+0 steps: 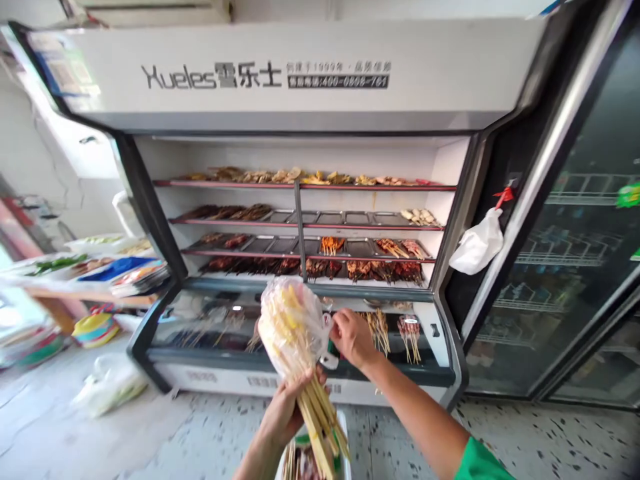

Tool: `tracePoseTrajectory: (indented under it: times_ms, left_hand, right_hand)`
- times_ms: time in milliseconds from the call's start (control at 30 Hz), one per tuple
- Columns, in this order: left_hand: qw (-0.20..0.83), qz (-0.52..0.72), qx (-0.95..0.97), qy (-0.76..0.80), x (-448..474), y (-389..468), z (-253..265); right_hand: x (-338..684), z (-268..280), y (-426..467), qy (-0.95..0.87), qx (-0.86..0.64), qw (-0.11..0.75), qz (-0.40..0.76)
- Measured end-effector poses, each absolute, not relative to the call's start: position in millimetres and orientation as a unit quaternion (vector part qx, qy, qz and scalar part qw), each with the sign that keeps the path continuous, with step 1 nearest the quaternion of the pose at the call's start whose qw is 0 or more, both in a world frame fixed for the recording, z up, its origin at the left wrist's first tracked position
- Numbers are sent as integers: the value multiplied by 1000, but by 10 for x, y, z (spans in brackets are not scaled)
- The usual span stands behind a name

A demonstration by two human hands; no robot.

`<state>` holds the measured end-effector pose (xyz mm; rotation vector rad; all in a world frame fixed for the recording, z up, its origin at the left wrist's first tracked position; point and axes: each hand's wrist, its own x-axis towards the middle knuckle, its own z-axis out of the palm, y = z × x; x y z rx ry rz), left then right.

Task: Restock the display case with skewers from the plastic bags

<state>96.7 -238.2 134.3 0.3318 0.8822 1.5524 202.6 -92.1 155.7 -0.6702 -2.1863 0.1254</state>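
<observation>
My left hand [285, 407] is closed around a thick bundle of skewers [316, 420], their bare wooden sticks pointing down toward me. A clear plastic bag [290, 320] covers the upper ends, where pale yellow food shows through the film. My right hand [354, 339] is at the bag's right side, fingers pinched on a loose bit of the plastic. Below the bundle, a white container [346, 437] holds more skewers and is partly hidden by the sticks and my left hand.
Ahead stands a display fridge [320, 120] with skewers on several shelves and under its sloping glass. A white bag [477, 243] hangs at right beside a glass-door cooler [560, 280]. At left are a laden table [90, 293] and a plastic bag [110, 387] on the floor.
</observation>
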Motion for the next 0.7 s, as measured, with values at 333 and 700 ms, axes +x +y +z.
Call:
tracePoseTrajectory:
  times_ms: [333,700]
  left_hand:
    - [565,693,193,403,926,-2304,1168]
    - [612,691,159,350,870,-2349,1184]
  right_hand:
    - [2042,1618,-865,-625,-308,359,620]
    - [2100,1777,-652,-916,-324,234,25]
